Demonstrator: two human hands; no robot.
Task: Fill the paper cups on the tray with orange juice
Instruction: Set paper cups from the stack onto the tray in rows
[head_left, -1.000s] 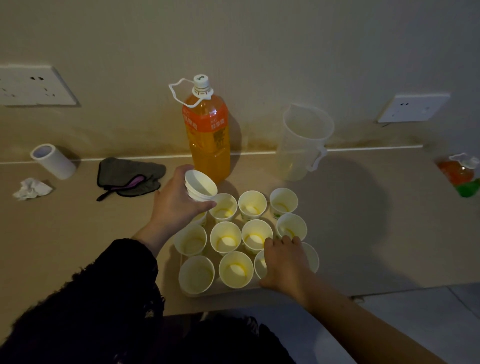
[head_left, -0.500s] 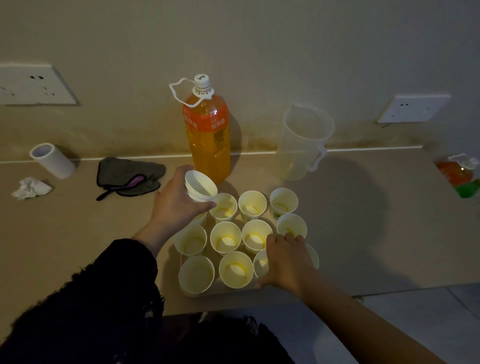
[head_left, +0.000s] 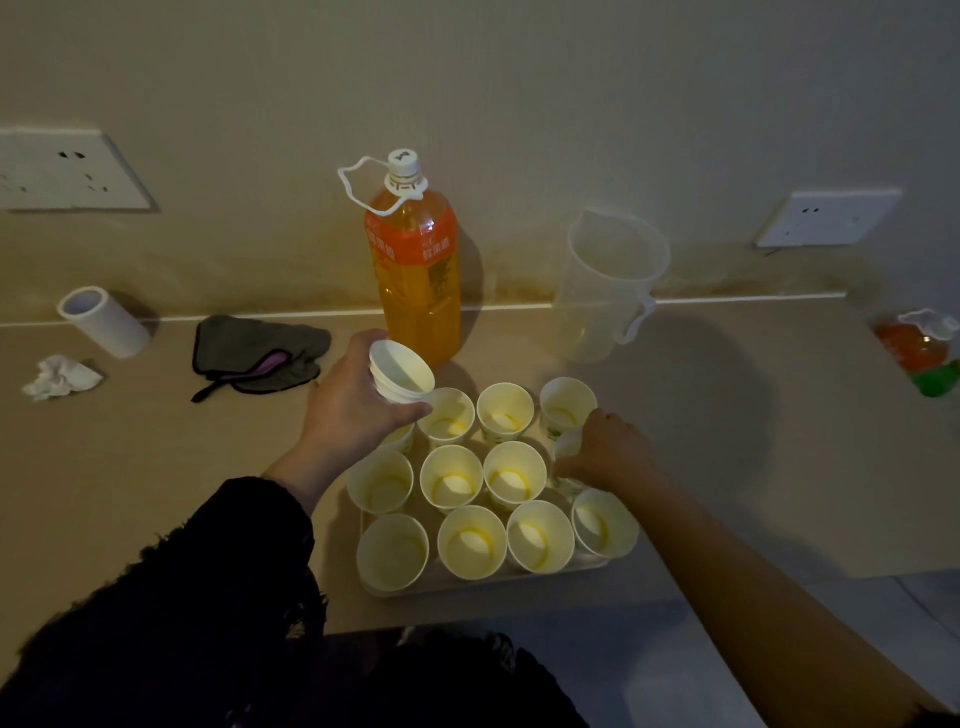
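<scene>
Roughly a dozen white paper cups (head_left: 451, 478) are standing packed rim to rim on the shallow pale plastic tray (head_left: 483, 586) at the near edge of the table (head_left: 156, 493). The left hand (head_left: 353, 410) is gripping a short nested stack (head_left: 402, 371) of matching cups above the back row. The right hand (head_left: 610, 457) is curling round the end cup (head_left: 565, 448) of the middle row. Tugging it could, I judge, tip the neighbours it is touching. The tall orange juice bottle (head_left: 415, 291) is standing capped behind the tray. Dim light is leaving the yellow in the cup bottoms unclear, and the right hand's fingertips are hiding behind its back.
</scene>
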